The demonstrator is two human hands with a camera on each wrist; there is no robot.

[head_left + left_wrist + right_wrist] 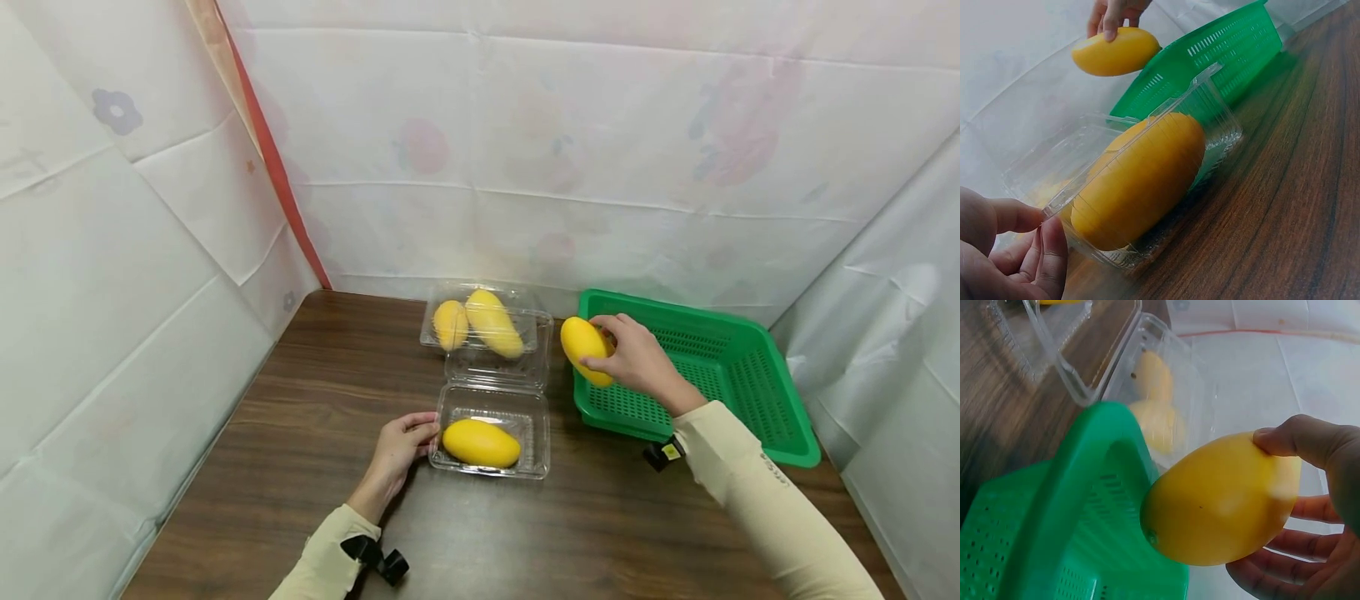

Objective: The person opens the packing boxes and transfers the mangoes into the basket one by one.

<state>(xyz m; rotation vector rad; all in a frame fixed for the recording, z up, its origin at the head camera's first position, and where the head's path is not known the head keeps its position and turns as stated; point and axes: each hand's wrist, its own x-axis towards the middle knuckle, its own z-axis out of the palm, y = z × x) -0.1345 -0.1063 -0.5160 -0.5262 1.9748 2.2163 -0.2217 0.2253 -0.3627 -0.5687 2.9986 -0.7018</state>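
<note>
A yellow mango (587, 351) is gripped in my right hand (633, 357), thumb on one side and fingers on the other, above the left rim of the green basket (697, 317). In the right wrist view the mango (1222, 500) overlaps that rim. My left hand (401, 450) pinches the left edge of an open clear plastic clamshell box (534, 433) between thumb and fingers. One mango (481, 442) lies in its base. The hinged lid (536, 358) stands up at the back.
Behind the lid stands another clear box (427, 333) with two mangoes (491, 321) in it. The brown wooden table (315, 375) meets white sheeting (480, 233) at the back and sides. The basket fills the table's right part.
</note>
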